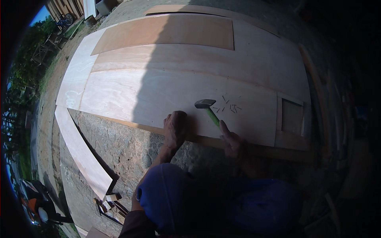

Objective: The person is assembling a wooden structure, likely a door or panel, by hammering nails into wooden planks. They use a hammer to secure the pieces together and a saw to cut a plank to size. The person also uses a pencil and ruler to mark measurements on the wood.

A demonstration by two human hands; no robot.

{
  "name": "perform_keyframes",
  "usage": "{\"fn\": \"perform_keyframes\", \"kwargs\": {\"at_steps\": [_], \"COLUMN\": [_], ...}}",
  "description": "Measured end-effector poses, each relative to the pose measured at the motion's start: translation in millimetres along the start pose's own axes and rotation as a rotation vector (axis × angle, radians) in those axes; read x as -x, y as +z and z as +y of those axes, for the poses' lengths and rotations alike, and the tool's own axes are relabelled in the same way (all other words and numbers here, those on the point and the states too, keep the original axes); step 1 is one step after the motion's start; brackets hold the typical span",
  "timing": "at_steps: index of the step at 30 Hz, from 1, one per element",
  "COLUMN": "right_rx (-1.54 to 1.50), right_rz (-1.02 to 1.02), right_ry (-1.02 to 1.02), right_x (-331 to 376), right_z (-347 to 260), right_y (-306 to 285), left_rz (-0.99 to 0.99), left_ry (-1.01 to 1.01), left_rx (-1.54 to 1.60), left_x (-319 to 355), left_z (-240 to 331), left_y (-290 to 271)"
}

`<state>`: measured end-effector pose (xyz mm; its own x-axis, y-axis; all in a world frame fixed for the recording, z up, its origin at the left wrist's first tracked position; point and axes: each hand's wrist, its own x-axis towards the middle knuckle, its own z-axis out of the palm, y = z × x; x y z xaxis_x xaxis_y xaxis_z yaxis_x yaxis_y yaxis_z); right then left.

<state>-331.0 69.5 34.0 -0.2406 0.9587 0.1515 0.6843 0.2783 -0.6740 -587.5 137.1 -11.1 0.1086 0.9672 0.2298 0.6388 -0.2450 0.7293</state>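
the right hand [232, 142] grips the hammer [208, 109]; the left hand [175, 129] lies flat on the board [158, 95]. hit straight, fingers clear of the nails [230, 107].

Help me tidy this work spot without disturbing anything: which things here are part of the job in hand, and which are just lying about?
In use:
- hammer, green handle, in the right hand
- plywood sheet, left hand pressed on its near edge
- loose nails beside the hammer head

Lying about:
- narrow plywood strip on the ground
- small wood offcuts near the knee
- darker board at the far end
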Motion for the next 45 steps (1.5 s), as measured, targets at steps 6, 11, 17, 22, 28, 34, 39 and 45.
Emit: {"fn": "perform_keyframes", "kwargs": {"at_steps": [6,11,17,22,28,34,39,45], "right_rx": [-0.289,-0.34,-0.281,-0.188,-0.372,-0.348,-0.405,-0.492], "right_rz": [0.277,0.301,0.15,0.013,-0.03,0.038,0.027,-0.008], "right_ry": [0.212,0.29,0.255,0.224,0.383,0.339,0.395,0.461], "right_x": [17.0,32.4,56.9,75.5,82.1,89.2,84.4,97.2], "right_z": [36.0,44.9,41.7,23.2,24.9,28.2,22.4,34.8], "right_y": [-22.3,-30.6,-39.1,-42.6,-27.8,-22.0,-21.1,-14.0], "left_rz": [-0.218,-0.362,-0.19,-0.108,-0.324,-0.395,-0.402,-0.376], "left_ry": [0.258,0.389,0.329,-0.025,-0.348,-0.357,-0.362,-0.318], "left_rx": [0.048,-0.174,-0.114,0.327,0.878,0.932,0.958,0.786], "left_x": [-61.2,-82.3,-69.7,-30.2,5.3,-0.2,4.1,4.5], "left_z": [25.0,40.8,27.8,25.2,41.1,66.9,55.0,56.6], "left_y": [41.9,62.5,52.1,36.0,56.7,45.4,52.9,58.3]}}
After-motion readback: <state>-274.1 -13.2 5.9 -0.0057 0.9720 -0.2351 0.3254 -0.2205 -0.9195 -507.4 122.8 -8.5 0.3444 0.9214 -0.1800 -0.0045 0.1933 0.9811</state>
